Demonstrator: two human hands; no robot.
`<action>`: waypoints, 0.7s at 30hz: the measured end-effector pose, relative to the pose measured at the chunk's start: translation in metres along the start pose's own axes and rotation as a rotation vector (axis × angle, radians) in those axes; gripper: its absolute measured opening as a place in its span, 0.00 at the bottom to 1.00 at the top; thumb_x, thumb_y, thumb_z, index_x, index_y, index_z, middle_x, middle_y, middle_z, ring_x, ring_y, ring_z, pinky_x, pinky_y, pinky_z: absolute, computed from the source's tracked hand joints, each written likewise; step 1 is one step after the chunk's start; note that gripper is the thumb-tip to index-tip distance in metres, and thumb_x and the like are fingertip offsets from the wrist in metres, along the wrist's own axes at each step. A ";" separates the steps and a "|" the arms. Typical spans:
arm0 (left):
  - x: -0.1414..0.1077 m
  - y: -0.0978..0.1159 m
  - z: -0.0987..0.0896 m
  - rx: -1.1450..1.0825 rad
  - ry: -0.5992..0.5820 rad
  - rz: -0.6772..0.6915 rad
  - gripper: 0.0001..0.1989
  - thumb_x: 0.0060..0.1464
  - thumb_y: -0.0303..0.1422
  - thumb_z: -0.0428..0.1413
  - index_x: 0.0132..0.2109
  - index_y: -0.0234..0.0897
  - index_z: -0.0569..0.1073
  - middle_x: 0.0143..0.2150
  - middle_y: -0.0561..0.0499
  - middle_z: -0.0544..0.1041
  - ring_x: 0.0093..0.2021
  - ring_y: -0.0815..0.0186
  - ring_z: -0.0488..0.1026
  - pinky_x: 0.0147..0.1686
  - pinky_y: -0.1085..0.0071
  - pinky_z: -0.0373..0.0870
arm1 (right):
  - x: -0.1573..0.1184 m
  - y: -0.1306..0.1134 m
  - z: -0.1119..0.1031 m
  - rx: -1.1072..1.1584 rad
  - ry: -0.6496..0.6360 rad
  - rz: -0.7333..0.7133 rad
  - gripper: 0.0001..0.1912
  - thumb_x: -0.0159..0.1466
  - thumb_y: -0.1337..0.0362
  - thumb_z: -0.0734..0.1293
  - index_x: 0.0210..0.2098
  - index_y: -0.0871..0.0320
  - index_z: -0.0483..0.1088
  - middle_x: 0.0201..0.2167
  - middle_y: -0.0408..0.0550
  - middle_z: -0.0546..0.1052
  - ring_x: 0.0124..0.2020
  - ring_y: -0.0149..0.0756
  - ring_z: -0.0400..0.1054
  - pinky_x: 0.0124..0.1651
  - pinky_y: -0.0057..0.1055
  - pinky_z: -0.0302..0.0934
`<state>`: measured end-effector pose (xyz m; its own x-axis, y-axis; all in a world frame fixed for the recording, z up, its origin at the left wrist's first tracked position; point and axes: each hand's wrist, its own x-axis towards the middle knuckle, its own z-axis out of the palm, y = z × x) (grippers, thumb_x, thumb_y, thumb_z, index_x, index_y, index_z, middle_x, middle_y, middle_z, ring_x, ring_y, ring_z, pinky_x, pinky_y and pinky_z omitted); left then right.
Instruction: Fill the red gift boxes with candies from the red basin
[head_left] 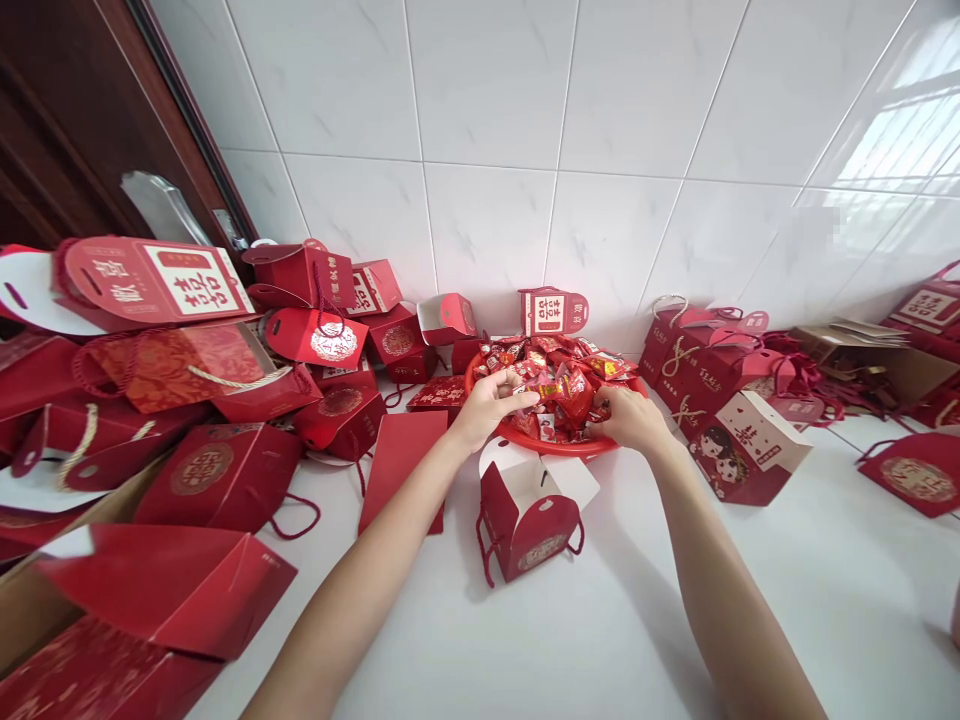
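Over at the round red plastic basket (592, 445) on the white bench (570, 640), the left hand (484, 412) is at nine o'clock, thumb and forefinger nearly closed on a shiny red-and-gold wrapped sweet (553, 389). The right hand (628, 415) is at three o'clock, its fingers bent down among the red-wrapped sweets (517, 352); I can't tell whether they grip one.

The lettering on the wrappers is too small to read from here. At twelve o'clock, a red-and-cream card box (553, 312) shows the double-happiness character 囍; the cream-topped cartoon-couple box (750, 450) at four o'clock carries it too.

The forearms come in from seven and five o'clock, the left wrist near the rim, the right hand palm down. At six o'clock, just below the basket, an open red card box with red cord handles (529, 530) stands between the forearms.
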<state>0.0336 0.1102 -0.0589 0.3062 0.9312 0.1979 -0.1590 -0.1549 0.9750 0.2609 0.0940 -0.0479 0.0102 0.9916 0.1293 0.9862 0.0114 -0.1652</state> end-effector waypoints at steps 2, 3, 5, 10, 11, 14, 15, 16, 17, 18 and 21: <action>0.000 0.000 0.000 -0.004 -0.002 -0.001 0.23 0.38 0.40 0.71 0.29 0.38 0.64 0.24 0.59 0.71 0.31 0.66 0.75 0.30 0.73 0.60 | 0.000 0.003 -0.003 0.051 0.005 -0.006 0.09 0.54 0.62 0.72 0.34 0.54 0.74 0.36 0.48 0.80 0.37 0.41 0.72 0.31 0.29 0.54; 0.000 0.000 0.000 -0.005 -0.001 0.000 0.23 0.38 0.40 0.71 0.29 0.38 0.64 0.24 0.59 0.70 0.32 0.66 0.75 0.30 0.73 0.60 | 0.000 0.004 -0.005 0.086 0.011 -0.008 0.06 0.55 0.62 0.72 0.32 0.54 0.74 0.35 0.47 0.80 0.36 0.40 0.72 0.30 0.29 0.54; 0.000 0.000 0.000 -0.005 -0.001 0.003 0.23 0.38 0.40 0.71 0.29 0.38 0.64 0.24 0.59 0.71 0.32 0.66 0.76 0.31 0.73 0.62 | 0.001 0.008 -0.007 0.158 0.042 -0.006 0.04 0.57 0.62 0.70 0.27 0.54 0.74 0.31 0.46 0.80 0.33 0.38 0.71 0.28 0.28 0.53; 0.000 0.001 0.001 -0.016 -0.006 -0.006 0.23 0.37 0.40 0.71 0.29 0.39 0.64 0.25 0.58 0.74 0.31 0.65 0.77 0.33 0.71 0.65 | 0.002 0.016 -0.010 0.284 0.131 0.001 0.09 0.57 0.63 0.66 0.20 0.56 0.70 0.21 0.44 0.75 0.25 0.35 0.67 0.26 0.27 0.53; 0.000 0.002 0.001 -0.021 -0.008 -0.009 0.24 0.36 0.40 0.71 0.29 0.39 0.64 0.25 0.59 0.74 0.31 0.65 0.77 0.34 0.71 0.66 | 0.002 0.016 -0.011 0.303 0.131 0.002 0.10 0.56 0.63 0.65 0.19 0.56 0.69 0.20 0.44 0.74 0.25 0.35 0.67 0.26 0.27 0.54; 0.000 0.002 0.002 -0.043 -0.024 -0.005 0.24 0.36 0.40 0.72 0.30 0.39 0.64 0.26 0.59 0.75 0.29 0.66 0.77 0.36 0.70 0.68 | 0.001 0.015 -0.013 0.339 0.124 0.017 0.10 0.56 0.64 0.65 0.19 0.56 0.66 0.20 0.44 0.72 0.25 0.35 0.66 0.27 0.28 0.54; 0.000 0.002 0.002 -0.046 -0.029 -0.001 0.24 0.36 0.40 0.71 0.30 0.39 0.64 0.26 0.58 0.76 0.29 0.66 0.77 0.36 0.69 0.69 | 0.001 0.015 -0.013 0.349 0.126 0.023 0.10 0.56 0.64 0.64 0.19 0.56 0.66 0.20 0.44 0.72 0.25 0.35 0.66 0.27 0.28 0.54; 0.000 0.002 0.002 -0.044 -0.031 0.001 0.23 0.37 0.40 0.71 0.30 0.39 0.64 0.26 0.58 0.76 0.30 0.65 0.77 0.37 0.69 0.69 | 0.000 0.014 -0.014 0.361 0.135 0.025 0.11 0.56 0.64 0.64 0.19 0.56 0.65 0.19 0.44 0.72 0.24 0.35 0.65 0.27 0.28 0.54; -0.001 0.002 0.002 -0.037 -0.031 0.001 0.23 0.37 0.40 0.71 0.30 0.39 0.64 0.27 0.57 0.76 0.30 0.65 0.77 0.37 0.69 0.70 | 0.000 0.014 -0.015 0.376 0.152 0.027 0.11 0.57 0.63 0.64 0.19 0.55 0.64 0.19 0.44 0.71 0.24 0.35 0.65 0.28 0.29 0.54; -0.001 0.003 0.002 -0.030 -0.029 0.000 0.23 0.38 0.41 0.71 0.30 0.39 0.64 0.26 0.57 0.76 0.30 0.65 0.77 0.37 0.68 0.70 | -0.001 0.014 -0.015 0.396 0.176 0.024 0.11 0.57 0.63 0.64 0.19 0.55 0.64 0.19 0.44 0.71 0.25 0.35 0.64 0.28 0.29 0.54; -0.001 0.002 0.002 -0.033 -0.014 -0.008 0.24 0.37 0.41 0.71 0.30 0.39 0.63 0.26 0.58 0.75 0.32 0.63 0.78 0.36 0.69 0.70 | -0.001 0.014 -0.017 0.498 0.263 0.012 0.11 0.59 0.60 0.62 0.21 0.55 0.63 0.20 0.44 0.71 0.25 0.35 0.64 0.30 0.30 0.55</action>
<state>0.0347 0.1085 -0.0566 0.3208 0.9276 0.1915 -0.1868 -0.1362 0.9729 0.2774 0.0907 -0.0334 0.1244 0.9271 0.3536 0.7893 0.1235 -0.6014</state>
